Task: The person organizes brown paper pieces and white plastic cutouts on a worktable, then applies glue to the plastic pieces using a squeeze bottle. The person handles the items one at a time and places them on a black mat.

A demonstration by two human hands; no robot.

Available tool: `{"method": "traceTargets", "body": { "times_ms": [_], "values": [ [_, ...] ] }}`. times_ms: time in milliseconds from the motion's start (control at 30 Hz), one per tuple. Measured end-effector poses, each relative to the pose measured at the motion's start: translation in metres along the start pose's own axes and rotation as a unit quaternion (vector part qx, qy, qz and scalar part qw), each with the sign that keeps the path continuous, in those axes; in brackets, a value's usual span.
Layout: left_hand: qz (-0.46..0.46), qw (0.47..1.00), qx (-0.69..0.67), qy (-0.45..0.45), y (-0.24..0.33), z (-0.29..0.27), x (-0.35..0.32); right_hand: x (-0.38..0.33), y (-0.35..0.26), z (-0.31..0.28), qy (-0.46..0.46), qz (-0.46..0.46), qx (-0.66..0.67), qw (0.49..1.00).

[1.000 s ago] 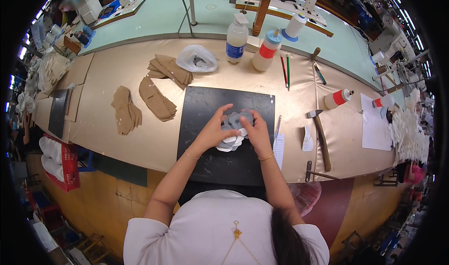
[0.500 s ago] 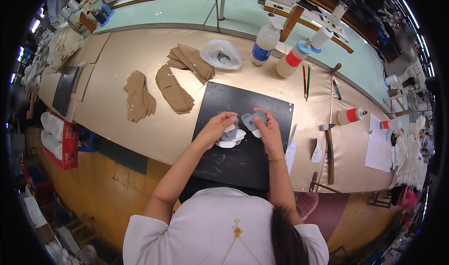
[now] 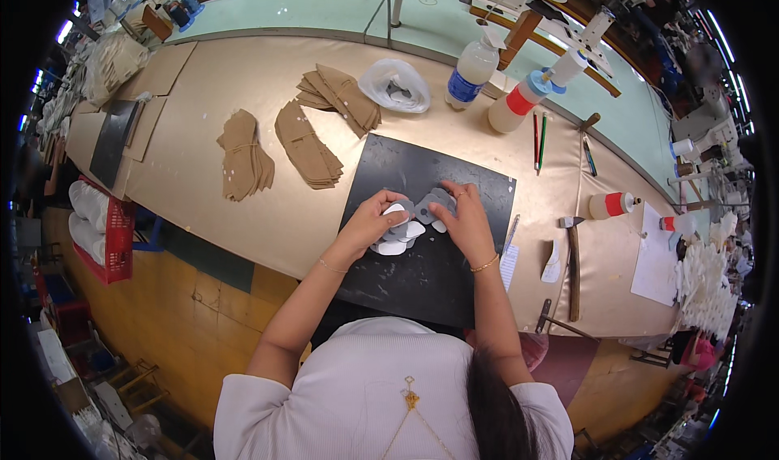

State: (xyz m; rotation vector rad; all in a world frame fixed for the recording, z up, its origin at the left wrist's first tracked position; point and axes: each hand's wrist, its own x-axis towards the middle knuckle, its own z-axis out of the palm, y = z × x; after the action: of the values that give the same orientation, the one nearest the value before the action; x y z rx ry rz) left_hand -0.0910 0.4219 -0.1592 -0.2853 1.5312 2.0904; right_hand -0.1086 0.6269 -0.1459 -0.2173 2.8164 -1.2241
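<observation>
Both hands on small pile of thin grey/white cut pieces (image 3: pixel 403 231) mid black mat (image 3: pixel 422 273), left hand (image 3: pixel 369 221) pinching one, right hand (image 3: pixel 464 225) flat w/ fingers spread on top; prob light, floppy, slippery, so best pinched at edges.

Head cam, looks down, near, over workbench (image 3: pixel 243 241)

Small grey and white flat cut pieces (image 3: pixel 403 231), seemingly overlapping, on black mat (image 3: pixel 422 273).
</observation>
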Motion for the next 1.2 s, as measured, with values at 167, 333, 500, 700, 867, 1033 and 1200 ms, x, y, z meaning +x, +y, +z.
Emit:
{"method": "traceTargets", "body": {
  "times_ms": [167, 333, 500, 700, 867, 1033, 1200],
  "values": [
    [0.01, 1.0, -0.005, -0.013, -0.004, 0.009, 0.005, -0.005, 0.001, -0.021, -0.032, 0.037, 0.034, 0.998],
    [0.02, 0.999, 0.024, -0.017, 0.001, 0.016, 0.012, -0.008, -0.002, -0.027, -0.041, 0.073, 0.058, 0.995],
    [0.013, 0.999, 0.033, -0.023, 0.001, 0.018, 0.016, -0.007, 0.021, -0.02, -0.015, 0.104, 0.109, 0.988],
    [0.007, 1.0, 0.016, -0.026, 0.001, 0.016, 0.016, -0.012, 0.032, -0.034, -0.014, 0.154, 0.129, 0.979],
    [-0.003, 0.999, -0.023, -0.029, 0.008, 0.019, 0.008, -0.023, 0.047, -0.04, 0.051, 0.121, 0.172, 0.976],
    [-0.014, 0.998, -0.037, -0.058, 0.011, 0.024, -0.003, -0.029, 0.021, -0.051, -0.01, 0.189, 0.465, 0.865],
    [-0.021, 0.995, -0.035, -0.092, 0.017, 0.037, -0.014, -0.033, 0.004, -0.041, -0.012, 0.194, 0.519, 0.833]
  ]
}}
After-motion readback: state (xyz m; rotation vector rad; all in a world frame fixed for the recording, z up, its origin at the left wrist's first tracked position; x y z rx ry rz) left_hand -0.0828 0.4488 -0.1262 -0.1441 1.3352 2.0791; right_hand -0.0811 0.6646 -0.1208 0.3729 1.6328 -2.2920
